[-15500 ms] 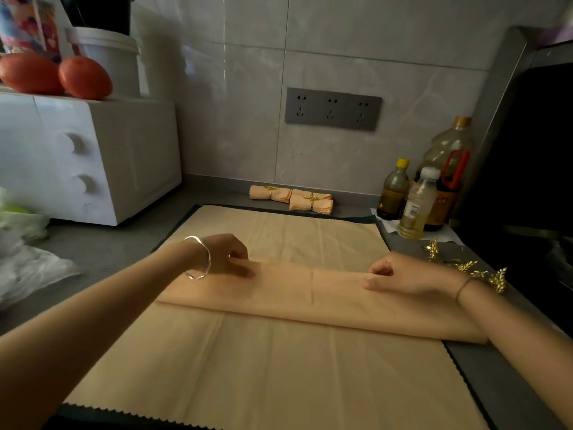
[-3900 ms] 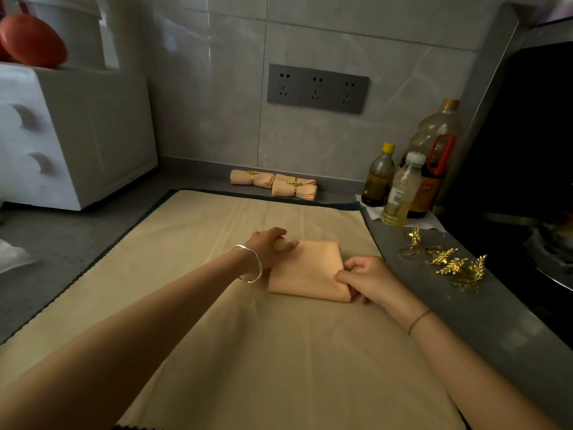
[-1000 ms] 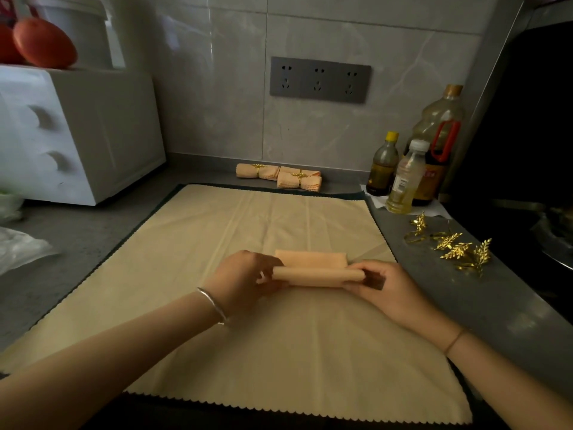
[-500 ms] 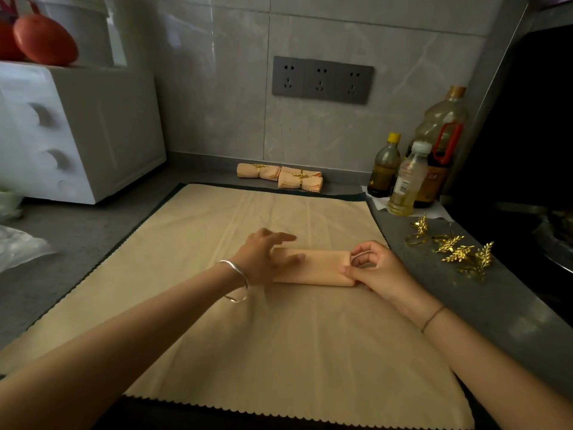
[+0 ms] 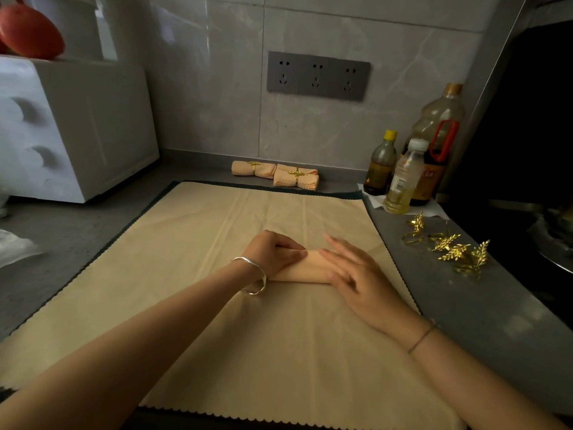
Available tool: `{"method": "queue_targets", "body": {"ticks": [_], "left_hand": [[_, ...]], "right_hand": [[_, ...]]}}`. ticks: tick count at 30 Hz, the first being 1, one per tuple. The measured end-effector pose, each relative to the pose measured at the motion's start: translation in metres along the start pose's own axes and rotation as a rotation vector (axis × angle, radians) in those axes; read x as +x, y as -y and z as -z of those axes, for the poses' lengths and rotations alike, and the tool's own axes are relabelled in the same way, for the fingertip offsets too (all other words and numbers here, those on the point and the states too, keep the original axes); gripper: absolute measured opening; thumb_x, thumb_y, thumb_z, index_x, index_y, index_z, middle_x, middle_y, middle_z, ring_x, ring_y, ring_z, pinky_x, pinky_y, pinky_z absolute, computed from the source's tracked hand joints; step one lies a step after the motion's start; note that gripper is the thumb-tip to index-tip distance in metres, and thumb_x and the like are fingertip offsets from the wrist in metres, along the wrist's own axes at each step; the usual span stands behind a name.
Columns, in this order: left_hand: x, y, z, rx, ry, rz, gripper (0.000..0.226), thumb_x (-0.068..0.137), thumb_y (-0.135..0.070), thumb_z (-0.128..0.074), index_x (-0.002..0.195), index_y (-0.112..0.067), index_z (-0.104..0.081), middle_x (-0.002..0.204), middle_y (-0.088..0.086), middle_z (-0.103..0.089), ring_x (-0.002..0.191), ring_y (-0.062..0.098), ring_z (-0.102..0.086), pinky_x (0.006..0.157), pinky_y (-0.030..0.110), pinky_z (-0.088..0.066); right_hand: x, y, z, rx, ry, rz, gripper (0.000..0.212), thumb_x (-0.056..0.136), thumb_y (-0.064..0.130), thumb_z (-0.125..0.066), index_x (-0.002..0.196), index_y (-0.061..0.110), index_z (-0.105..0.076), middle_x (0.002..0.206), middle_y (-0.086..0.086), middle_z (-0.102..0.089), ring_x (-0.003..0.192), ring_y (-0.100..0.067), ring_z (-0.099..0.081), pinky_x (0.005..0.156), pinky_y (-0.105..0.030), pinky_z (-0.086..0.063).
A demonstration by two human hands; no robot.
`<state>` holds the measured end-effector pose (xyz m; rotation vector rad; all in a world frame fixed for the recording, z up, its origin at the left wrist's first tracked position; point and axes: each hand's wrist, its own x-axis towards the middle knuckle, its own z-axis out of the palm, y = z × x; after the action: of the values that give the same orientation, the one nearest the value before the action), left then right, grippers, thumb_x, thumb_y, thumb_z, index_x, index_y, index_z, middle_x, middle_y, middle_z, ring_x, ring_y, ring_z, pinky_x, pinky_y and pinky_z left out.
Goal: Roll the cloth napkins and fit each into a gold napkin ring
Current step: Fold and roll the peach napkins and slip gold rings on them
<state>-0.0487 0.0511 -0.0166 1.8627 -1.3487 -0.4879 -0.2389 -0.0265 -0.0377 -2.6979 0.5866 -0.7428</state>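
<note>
A peach cloth napkin (image 5: 307, 270), rolled into a short tube, lies on a large beige cloth (image 5: 235, 336) in the middle of the counter. My left hand (image 5: 273, 252) grips the roll's left end with curled fingers. My right hand (image 5: 350, 268) lies flat over the roll's right end, fingers straight and blurred. Several gold leaf-shaped napkin rings (image 5: 449, 248) sit loose on the grey counter to the right. Two rolled napkins in gold rings (image 5: 276, 175) lie by the back wall.
Three oil and sauce bottles (image 5: 415, 162) stand at the back right. A white appliance (image 5: 68, 125) with orange fruit (image 5: 31, 31) on top fills the back left. A dark stove area (image 5: 527, 150) borders the right. A plastic bag (image 5: 12, 251) lies at the left edge.
The napkin has been rolled further into a tighter tube. My right hand has let go of the roll's end and now lies flat over it; my left hand curls round the other end.
</note>
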Motion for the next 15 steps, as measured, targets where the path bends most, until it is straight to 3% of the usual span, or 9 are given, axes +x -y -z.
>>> {"method": "queue_targets", "body": {"ticks": [2,4,6,9,12,15], "left_hand": [[0.001,0.001,0.000,0.012,-0.004,-0.015,0.016,0.085,-0.027,-0.067,0.097,-0.018,-0.074,0.099,-0.002,-0.072,0.079,0.002,-0.057,0.068,0.004,-0.039],[-0.001,-0.001,0.002,0.057,0.001,-0.033,0.019,0.085,-0.028,-0.066,0.100,-0.019,-0.074,0.102,-0.002,-0.071,0.081,0.002,-0.057,0.067,0.002,-0.038],[-0.006,-0.003,0.005,0.232,0.011,-0.131,0.026,0.088,-0.031,-0.062,0.110,-0.020,-0.070,0.113,-0.001,-0.067,0.096,0.009,-0.059,0.080,0.010,-0.039],[-0.023,-0.002,0.013,0.511,0.000,-0.417,0.040,0.092,-0.039,-0.054,0.127,-0.021,-0.058,0.128,-0.002,-0.059,0.121,0.015,-0.051,0.100,0.021,-0.035],[-0.039,0.007,0.017,0.570,0.068,-0.587,0.058,0.085,-0.057,-0.042,0.129,-0.023,-0.057,0.131,-0.004,-0.057,0.125,0.012,-0.049,0.101,0.018,-0.034],[-0.044,0.013,0.013,0.584,0.164,-0.556,0.064,0.086,-0.062,-0.033,0.138,-0.027,-0.045,0.144,-0.010,-0.042,0.135,0.004,-0.034,0.108,0.011,-0.018]], "right_hand": [[-0.002,0.004,-0.002,-0.062,0.178,0.014,0.069,0.088,0.068,-0.014,0.147,0.033,-0.020,0.154,0.022,-0.004,0.141,0.007,0.006,0.116,-0.020,0.001],[-0.003,0.003,-0.001,-0.105,0.293,-0.039,0.086,0.075,0.080,0.002,0.148,0.034,-0.006,0.153,0.025,0.006,0.138,0.010,0.015,0.116,-0.020,0.007],[-0.003,0.002,0.000,-0.118,0.335,-0.060,0.094,0.070,0.083,0.007,0.149,0.034,-0.002,0.152,0.025,0.008,0.137,0.011,0.017,0.113,-0.016,0.011],[-0.003,0.002,0.000,-0.138,0.360,-0.045,0.097,0.065,0.084,0.014,0.148,0.035,0.001,0.150,0.026,0.011,0.137,0.010,0.019,0.111,-0.014,0.013],[-0.003,0.001,-0.001,-0.146,0.354,-0.025,0.096,0.065,0.084,0.015,0.147,0.037,0.003,0.150,0.026,0.011,0.138,0.008,0.018,0.113,-0.018,0.011],[-0.004,-0.001,-0.001,-0.128,0.331,-0.001,0.093,0.069,0.083,0.009,0.148,0.035,-0.003,0.150,0.027,0.007,0.136,0.013,0.017,0.110,-0.012,0.013]]}}
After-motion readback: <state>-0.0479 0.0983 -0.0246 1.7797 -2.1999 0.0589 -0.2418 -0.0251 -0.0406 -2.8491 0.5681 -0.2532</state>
